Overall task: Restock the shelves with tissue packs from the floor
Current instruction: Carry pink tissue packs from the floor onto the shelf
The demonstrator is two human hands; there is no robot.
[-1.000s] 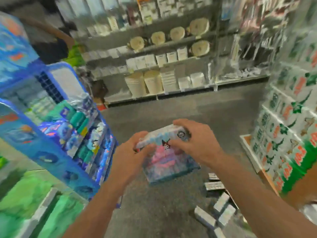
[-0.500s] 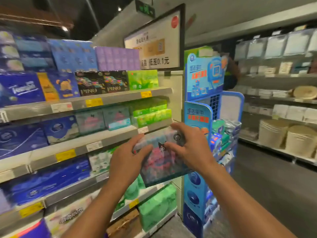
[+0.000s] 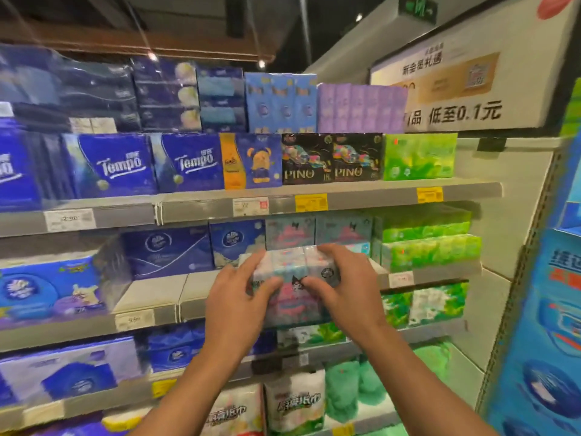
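So the tissue pack (image 3: 290,289) is a clear-wrapped bundle of small packets, pale white-blue on top with a pink and teal front and a little dark cartoon character printed on it. It's held up level, top face tipped toward the camera, right in front of the middle shelf (image 3: 151,294) edge. Just behind it on that shelf sit two matching packs (image 3: 317,231) with the same pink design, standing upright side by side.
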